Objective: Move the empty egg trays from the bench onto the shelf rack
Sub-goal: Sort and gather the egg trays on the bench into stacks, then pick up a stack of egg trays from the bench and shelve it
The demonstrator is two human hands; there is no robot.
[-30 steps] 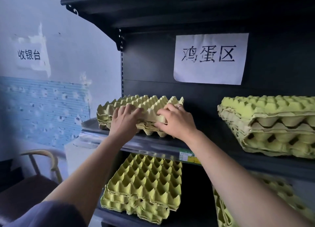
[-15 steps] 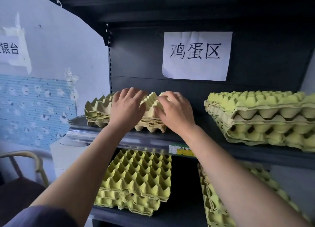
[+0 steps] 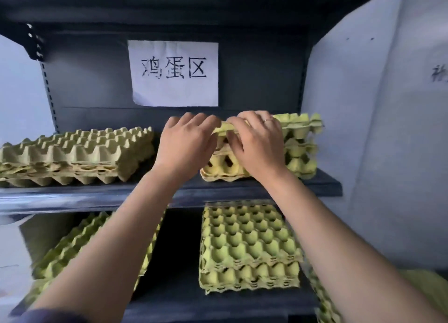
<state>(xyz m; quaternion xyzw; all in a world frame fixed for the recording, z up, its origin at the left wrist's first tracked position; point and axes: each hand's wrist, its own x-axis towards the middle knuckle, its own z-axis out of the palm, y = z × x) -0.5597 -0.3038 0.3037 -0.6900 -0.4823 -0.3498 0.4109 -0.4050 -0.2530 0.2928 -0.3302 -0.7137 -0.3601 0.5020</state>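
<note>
On the upper shelf point(image 3: 97, 196) of the dark rack stand two stacks of yellow-green egg trays. The left stack point(image 3: 77, 152) lies free. Both hands are on the right stack point(image 3: 300, 143). My left hand point(image 3: 186, 140) grips the left front corner of its top tray point(image 3: 223, 128). My right hand point(image 3: 257, 140), with a ring on one finger, pinches the same tray's front edge just beside it. The hands hide most of that stack's front.
A white paper sign point(image 3: 174, 72) with handwriting hangs on the rack's back panel. The lower shelf carries two more tray stacks, one on the left point(image 3: 72, 250) and one on the right point(image 3: 247, 245). A pale wall point(image 3: 375, 128) closes the right side.
The view swung right. Both hands left the left stack and moved across to the right stack, where they now hold its top tray.
</note>
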